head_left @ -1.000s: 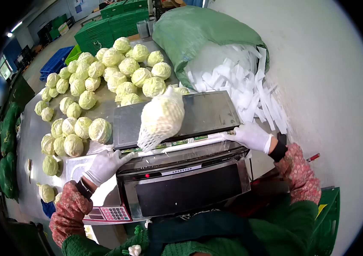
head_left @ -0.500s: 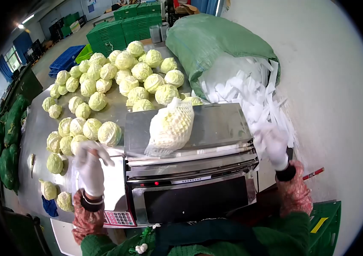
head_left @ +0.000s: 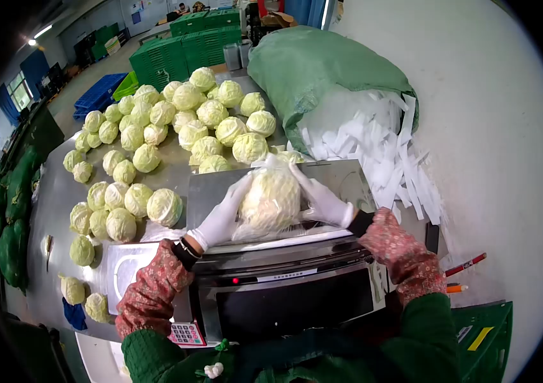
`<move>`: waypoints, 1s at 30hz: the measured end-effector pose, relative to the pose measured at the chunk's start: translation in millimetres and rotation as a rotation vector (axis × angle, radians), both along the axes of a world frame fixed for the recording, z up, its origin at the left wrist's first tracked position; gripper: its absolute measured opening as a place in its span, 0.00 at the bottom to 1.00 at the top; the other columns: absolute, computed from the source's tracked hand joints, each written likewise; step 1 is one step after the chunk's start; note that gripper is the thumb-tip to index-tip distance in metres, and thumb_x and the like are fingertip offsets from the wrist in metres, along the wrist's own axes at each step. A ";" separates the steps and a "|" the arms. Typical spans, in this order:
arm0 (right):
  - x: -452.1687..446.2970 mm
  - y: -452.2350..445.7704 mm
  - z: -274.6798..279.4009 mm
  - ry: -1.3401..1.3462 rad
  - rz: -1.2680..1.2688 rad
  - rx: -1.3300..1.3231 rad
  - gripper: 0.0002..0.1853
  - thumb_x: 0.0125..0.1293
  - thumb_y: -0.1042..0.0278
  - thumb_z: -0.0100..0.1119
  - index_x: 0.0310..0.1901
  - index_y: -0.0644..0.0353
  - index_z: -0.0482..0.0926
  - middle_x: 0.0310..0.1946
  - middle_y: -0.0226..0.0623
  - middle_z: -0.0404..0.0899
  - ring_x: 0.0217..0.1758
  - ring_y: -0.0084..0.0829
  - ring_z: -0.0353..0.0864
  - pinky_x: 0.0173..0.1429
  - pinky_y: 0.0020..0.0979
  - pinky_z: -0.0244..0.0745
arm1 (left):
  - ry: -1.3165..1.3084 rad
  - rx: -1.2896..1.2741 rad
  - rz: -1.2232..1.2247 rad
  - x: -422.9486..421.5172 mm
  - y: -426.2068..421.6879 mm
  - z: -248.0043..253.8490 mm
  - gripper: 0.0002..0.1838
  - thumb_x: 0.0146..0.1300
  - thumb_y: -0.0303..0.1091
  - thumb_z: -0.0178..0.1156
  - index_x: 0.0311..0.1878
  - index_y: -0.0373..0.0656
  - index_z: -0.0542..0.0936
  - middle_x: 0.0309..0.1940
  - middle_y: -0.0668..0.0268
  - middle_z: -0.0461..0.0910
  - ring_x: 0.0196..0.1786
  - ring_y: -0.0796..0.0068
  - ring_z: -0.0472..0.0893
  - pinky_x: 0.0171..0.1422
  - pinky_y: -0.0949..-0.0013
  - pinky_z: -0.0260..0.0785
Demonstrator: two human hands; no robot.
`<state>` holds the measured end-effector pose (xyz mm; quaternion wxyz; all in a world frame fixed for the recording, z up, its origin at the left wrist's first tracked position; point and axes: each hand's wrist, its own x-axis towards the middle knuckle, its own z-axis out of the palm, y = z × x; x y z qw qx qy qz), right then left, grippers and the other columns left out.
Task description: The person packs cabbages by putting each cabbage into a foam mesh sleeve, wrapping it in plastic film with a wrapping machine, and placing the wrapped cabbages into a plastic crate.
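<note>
A cabbage [head_left: 270, 199] in a white foam net and clear film rests on the metal top of the wrapping machine [head_left: 342, 182]. My left hand [head_left: 225, 214], in a white glove, presses against its left side with the fingers pointing up along it. From the right, my gloved right hand [head_left: 324, 201] holds the other side, fingertips near the top. Film gathers round the cabbage between both hands. Just left of the machine lies a white scale [head_left: 121, 271], partly behind my left sleeve.
Many loose cabbages [head_left: 213, 113] cover the metal table [head_left: 51, 217] at the left and back. A green sack [head_left: 329, 57] spills white foam nets [head_left: 373, 137] at the back right. A knife [head_left: 48, 252] lies at the left. Green crates [head_left: 160, 60] stand behind.
Both hands have come off the machine's front edge, passed apart at its sides, and closed in on the cabbage from left and right. Film now covers the cabbage.
</note>
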<state>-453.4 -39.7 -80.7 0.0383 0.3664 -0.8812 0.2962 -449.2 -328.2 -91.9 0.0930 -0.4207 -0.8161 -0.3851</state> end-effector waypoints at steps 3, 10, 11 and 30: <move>37.2 12.3 29.9 0.038 0.104 -0.112 0.56 0.51 0.46 0.74 0.75 0.59 0.50 0.65 0.58 0.66 0.57 0.53 0.76 0.56 0.38 0.74 | -0.228 0.074 -0.041 43.3 5.3 32.7 0.54 0.51 0.40 0.74 0.75 0.37 0.50 0.66 0.44 0.65 0.66 0.50 0.72 0.66 0.62 0.67; 185.1 35.9 3.9 -1.081 0.103 -0.280 0.40 0.61 0.42 0.65 0.64 0.67 0.67 0.51 0.41 0.81 0.53 0.29 0.81 0.56 0.31 0.75 | -0.663 -0.265 -0.354 172.7 2.6 6.3 0.45 0.59 0.48 0.63 0.71 0.32 0.54 0.28 0.47 0.79 0.29 0.49 0.82 0.39 0.59 0.76; 194.8 35.5 -1.0 -1.301 0.057 -0.327 0.36 0.66 0.41 0.59 0.62 0.68 0.69 0.49 0.39 0.82 0.51 0.27 0.81 0.55 0.29 0.76 | -0.965 -0.202 -0.363 182.4 2.1 -5.7 0.36 0.64 0.46 0.59 0.69 0.35 0.60 0.33 0.50 0.81 0.34 0.54 0.83 0.42 0.62 0.76; 268.2 68.4 -15.1 -0.454 -0.497 -0.481 0.06 0.66 0.78 0.55 0.34 0.65 0.81 0.27 0.35 0.83 0.32 0.24 0.82 0.55 0.37 0.73 | -1.321 0.758 0.265 291.8 -33.3 -27.8 0.14 0.74 0.38 0.52 0.48 0.37 0.79 0.44 0.58 0.83 0.54 0.65 0.79 0.65 0.63 0.67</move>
